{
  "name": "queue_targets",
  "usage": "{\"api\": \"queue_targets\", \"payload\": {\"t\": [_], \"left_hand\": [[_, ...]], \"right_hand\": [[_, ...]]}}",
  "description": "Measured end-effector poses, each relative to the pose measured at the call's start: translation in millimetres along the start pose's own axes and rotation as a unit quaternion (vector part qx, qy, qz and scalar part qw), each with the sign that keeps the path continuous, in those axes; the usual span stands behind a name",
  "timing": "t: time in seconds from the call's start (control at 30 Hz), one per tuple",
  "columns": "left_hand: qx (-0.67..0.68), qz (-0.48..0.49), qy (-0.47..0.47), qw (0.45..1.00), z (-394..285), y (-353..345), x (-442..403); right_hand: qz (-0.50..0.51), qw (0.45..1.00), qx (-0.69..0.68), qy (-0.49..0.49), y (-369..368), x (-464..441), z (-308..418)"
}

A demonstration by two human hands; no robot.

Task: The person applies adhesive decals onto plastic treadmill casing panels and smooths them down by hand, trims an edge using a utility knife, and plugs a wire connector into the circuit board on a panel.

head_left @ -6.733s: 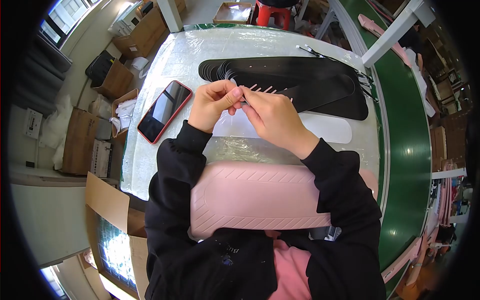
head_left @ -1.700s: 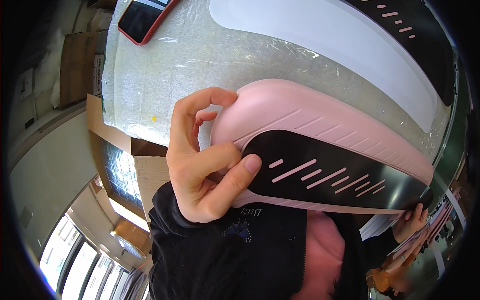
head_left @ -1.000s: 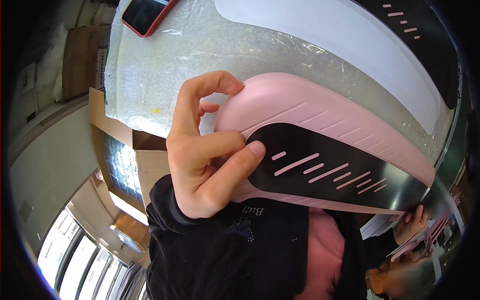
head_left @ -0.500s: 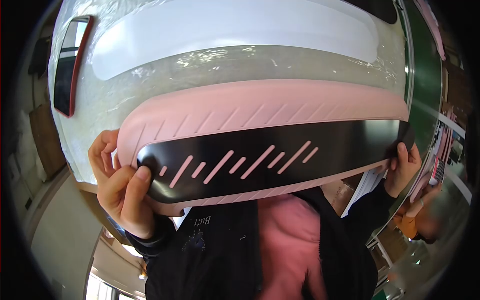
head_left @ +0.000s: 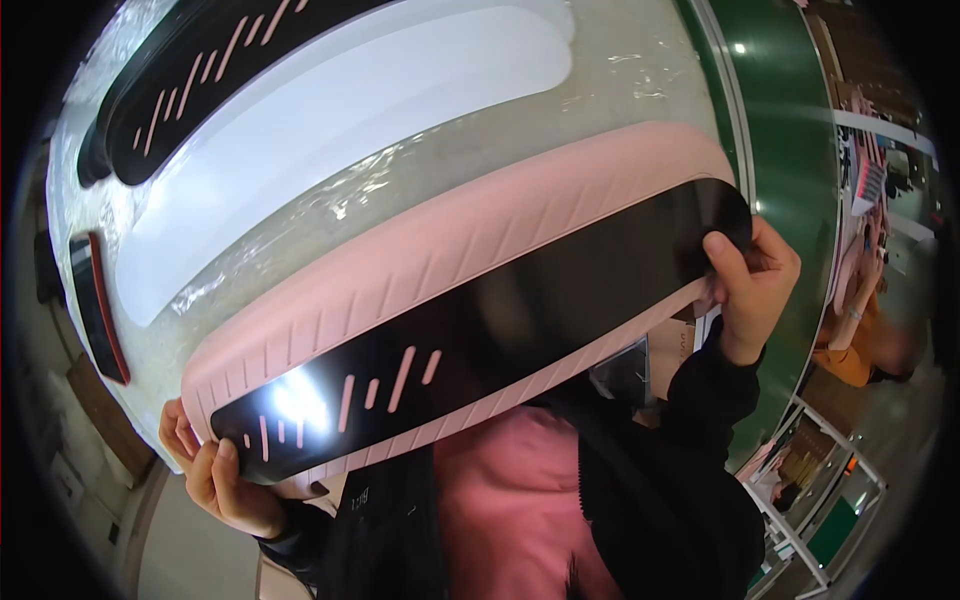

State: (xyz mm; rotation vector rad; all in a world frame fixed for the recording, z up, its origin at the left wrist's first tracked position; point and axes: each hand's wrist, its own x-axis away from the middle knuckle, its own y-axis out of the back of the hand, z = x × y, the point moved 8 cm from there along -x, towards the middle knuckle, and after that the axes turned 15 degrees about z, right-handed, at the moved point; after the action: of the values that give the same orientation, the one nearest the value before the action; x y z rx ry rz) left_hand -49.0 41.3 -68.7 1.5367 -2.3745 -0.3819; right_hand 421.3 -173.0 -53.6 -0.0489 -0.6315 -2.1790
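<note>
A long, curved pink plastic housing (head_left: 400, 250) with slanted grooves spans my two hands, tilted so its right end is higher. Against its face lies a glossy black strip (head_left: 530, 280) with slanted pink bars; a bright reflection covers part of its left side. My left hand (head_left: 225, 480) pinches the lower left end, thumb on the black strip and fingers around the housing's edge. At the other end my right hand (head_left: 750, 280) grips the strip and housing together, thumb on the black face. The fingers behind the housing are partly hidden.
Beyond the housing, a white curved sheet (head_left: 350, 130) and another black strip (head_left: 190, 90) lie on a plastic-covered table (head_left: 640, 75). A red-edged phone (head_left: 97, 305) is at the left. Green surface (head_left: 790, 170) runs along the right, with a person in orange (head_left: 850, 350) beyond.
The view has turned, and the housing now slopes more steeply, left end lower and right end higher. Both hands keep their hold at the ends. Another black strip shows more fully at upper left.
</note>
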Motion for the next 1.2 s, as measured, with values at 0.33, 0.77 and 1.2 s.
{"api": "queue_targets", "payload": {"t": [0.33, 0.77, 1.2], "left_hand": [[0.064, -0.048, 0.031, 0.996, 7.6, -0.2, 2.4], [0.039, -0.065, 0.058, 0.995, 16.1, 9.4, 5.5], [-0.004, -0.022, -0.009, 1.000, 2.4, 1.9, -0.2]], "right_hand": [[0.037, 0.989, 0.145, 0.009, 1.1, -13.2, 10.1], [0.071, 0.952, 0.283, 0.091, 12.8, -36.2, 18.2], [0.088, 0.834, 0.468, 0.277, -49.6, -2.1, 25.7]]}}
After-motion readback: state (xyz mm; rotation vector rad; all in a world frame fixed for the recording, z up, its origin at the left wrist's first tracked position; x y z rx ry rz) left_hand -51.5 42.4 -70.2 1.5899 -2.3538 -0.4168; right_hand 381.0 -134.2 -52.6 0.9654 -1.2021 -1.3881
